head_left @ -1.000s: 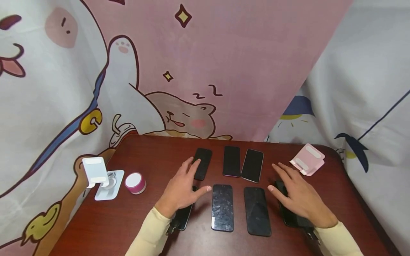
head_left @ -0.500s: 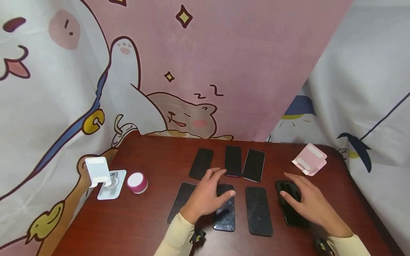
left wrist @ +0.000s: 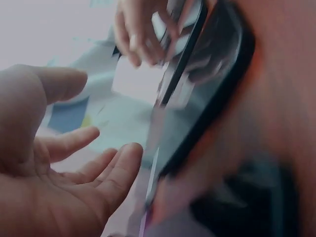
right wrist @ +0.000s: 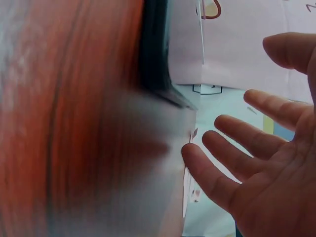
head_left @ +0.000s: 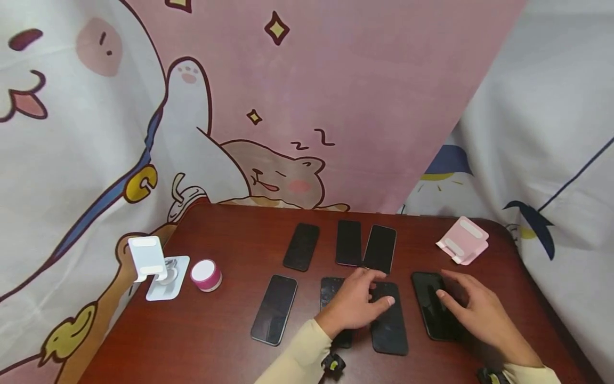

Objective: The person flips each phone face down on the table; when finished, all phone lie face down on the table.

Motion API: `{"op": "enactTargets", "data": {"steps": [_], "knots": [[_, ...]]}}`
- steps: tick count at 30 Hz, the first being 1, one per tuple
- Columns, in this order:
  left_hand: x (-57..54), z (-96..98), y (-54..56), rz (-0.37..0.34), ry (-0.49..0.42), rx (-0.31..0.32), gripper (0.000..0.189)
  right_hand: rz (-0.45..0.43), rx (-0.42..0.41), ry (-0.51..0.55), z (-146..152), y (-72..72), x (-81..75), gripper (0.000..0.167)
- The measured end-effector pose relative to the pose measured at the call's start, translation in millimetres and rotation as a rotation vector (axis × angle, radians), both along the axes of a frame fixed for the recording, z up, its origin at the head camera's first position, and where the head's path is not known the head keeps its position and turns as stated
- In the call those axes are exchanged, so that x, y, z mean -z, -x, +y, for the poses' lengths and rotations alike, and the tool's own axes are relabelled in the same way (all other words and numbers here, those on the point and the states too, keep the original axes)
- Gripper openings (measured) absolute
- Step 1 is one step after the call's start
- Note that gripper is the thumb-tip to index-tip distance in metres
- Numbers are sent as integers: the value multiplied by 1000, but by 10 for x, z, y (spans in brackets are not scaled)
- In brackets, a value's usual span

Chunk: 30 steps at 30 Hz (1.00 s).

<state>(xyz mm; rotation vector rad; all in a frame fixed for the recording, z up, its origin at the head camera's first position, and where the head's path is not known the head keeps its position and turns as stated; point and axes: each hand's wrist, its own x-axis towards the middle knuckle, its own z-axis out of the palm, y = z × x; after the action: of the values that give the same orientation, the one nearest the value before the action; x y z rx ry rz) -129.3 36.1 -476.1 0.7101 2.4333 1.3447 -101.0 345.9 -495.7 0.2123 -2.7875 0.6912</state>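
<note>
My left hand [head_left: 357,303] hovers over the front row of black smartphones, its fingers relaxed and nothing in them. Below it in the head view, it partly covers one smartphone [head_left: 330,288] and overlaps the top of another smartphone [head_left: 389,333]. My right hand [head_left: 479,312] is at the right end of that row, with thumb and fingers spread over the right side of a smartphone [head_left: 428,298]. In the right wrist view this hand's fingers [right wrist: 212,180] are spread apart and empty. The leftmost smartphone of the front row [head_left: 274,310] lies uncovered.
Three more smartphones form a back row: one on the left [head_left: 301,247], one in the middle [head_left: 348,242], one on the right [head_left: 380,246]. A pink phone stand [head_left: 464,240], a white phone stand [head_left: 147,256] and a pink-and-white jar [head_left: 206,276] stand on the brown table [head_left: 220,325].
My left hand has swept right across the front row, from above the leftmost smartphone to the third one, uncovering the first. My right hand has shifted slightly right and down.
</note>
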Motion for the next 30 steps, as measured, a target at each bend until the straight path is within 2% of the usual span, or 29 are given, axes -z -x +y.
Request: {"op": "enactTargets", "data": {"steps": [3,5,8,12,15,18,24,30], "knots": [[39,217,-70,-119,-92,-23,47,-42,25,23,58,-23,20,52],[51,357,-121,-225,-157,-56,45,-85,41,43,81,-37,24,53],[39,538,-187,-377,-246,-103,44,-200,78,89,97,-76,6,57],[29,681,-245,-514,-318,-148,47,-376,120,204,95,-131,-16,65],[75,739,-281,-615,-408,-165,49,-450,137,272,77,-148,-11,69],[125,792,-307,-719,-514,-152,50,-473,165,273,39,-141,-11,69],[161,859,-271,-776,-626,-143,49,-456,203,263,1,-113,-35,68],[154,863,-268,-867,-707,-114,50,-450,220,289,13,-151,-52,67]]}}
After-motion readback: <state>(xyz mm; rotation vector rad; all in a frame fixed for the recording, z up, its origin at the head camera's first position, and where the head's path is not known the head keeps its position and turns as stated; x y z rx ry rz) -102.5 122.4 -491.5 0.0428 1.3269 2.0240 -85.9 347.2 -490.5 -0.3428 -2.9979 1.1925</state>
